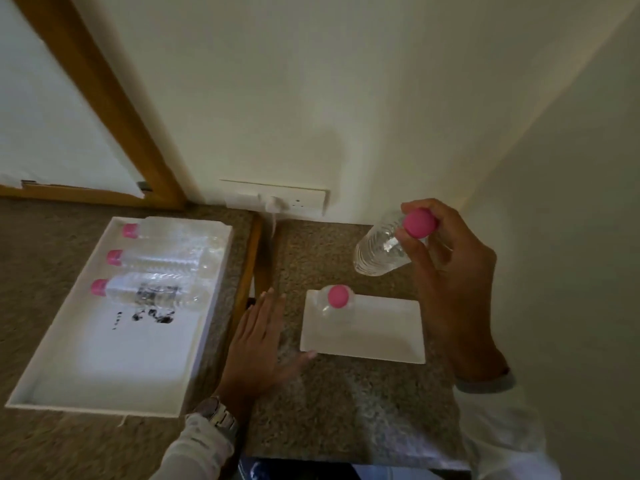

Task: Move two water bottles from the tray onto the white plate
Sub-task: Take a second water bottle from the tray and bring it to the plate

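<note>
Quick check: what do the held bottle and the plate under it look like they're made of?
Held bottle: thin clear plastic, judging by its ribbed see-through wall; cap matte pink plastic. White plate: smooth, opaque, faintly glossy, probably ceramic or melamine; the picture cannot settle which.

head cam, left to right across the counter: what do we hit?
White tray with three bottles lying in it → left hand, flat on the counter → white plate, one bottle standing at its left end → right hand, holding a bottle by its pink cap above the plate's far right.
</note>
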A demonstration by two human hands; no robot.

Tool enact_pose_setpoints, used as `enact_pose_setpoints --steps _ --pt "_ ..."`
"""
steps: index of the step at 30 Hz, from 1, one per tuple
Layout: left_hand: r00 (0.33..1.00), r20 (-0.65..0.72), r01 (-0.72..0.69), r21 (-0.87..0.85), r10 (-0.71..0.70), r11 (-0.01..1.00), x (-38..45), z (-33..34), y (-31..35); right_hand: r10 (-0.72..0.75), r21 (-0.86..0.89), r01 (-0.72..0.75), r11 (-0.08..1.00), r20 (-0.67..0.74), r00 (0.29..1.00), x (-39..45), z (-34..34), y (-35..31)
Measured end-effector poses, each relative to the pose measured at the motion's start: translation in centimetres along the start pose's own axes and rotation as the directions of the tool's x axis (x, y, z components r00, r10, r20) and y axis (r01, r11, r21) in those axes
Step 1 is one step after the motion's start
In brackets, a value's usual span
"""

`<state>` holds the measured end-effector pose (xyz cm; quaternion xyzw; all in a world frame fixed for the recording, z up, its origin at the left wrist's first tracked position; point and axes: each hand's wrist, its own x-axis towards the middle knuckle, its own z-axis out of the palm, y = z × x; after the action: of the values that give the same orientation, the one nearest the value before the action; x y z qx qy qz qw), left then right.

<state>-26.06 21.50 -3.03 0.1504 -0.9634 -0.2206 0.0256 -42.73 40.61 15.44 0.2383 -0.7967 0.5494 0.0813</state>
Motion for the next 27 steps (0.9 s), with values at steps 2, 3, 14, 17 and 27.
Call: enact_pose_setpoints --steps 2,3,14,17,27 --pt "0.999 0.037 0.002 0.004 -0.003 1.000 0.2 1.3 0.4 0.039 -0.033 -0.039 0.999 0.005 0.999 -0.5 -1.4 1.4" --pt "0.998 0.058 0.007 0.017 -0.008 1.000 0.3 1.9 0.5 0.057 -0.054 -0.056 0.997 0.005 0.998 -0.8 -1.9 2.0" --pt "0.989 0.142 -0.042 0.059 0.033 0.997 1.3 5.7 0.5 0.198 -0.190 -0.173 0.966 0.122 0.973 -4.8 -3.6 7.6" --pt "0.990 0.133 -0.046 0.061 0.038 0.997 1.4 6.3 0.2 0.227 -0.172 -0.197 0.965 0.174 0.958 -5.4 -3.4 8.6" --pt "0.994 0.089 -0.076 0.054 0.071 0.996 1.3 6.9 -0.4 0.263 -0.121 -0.240 0.963 0.239 0.935 -7.0 -2.3 9.3"
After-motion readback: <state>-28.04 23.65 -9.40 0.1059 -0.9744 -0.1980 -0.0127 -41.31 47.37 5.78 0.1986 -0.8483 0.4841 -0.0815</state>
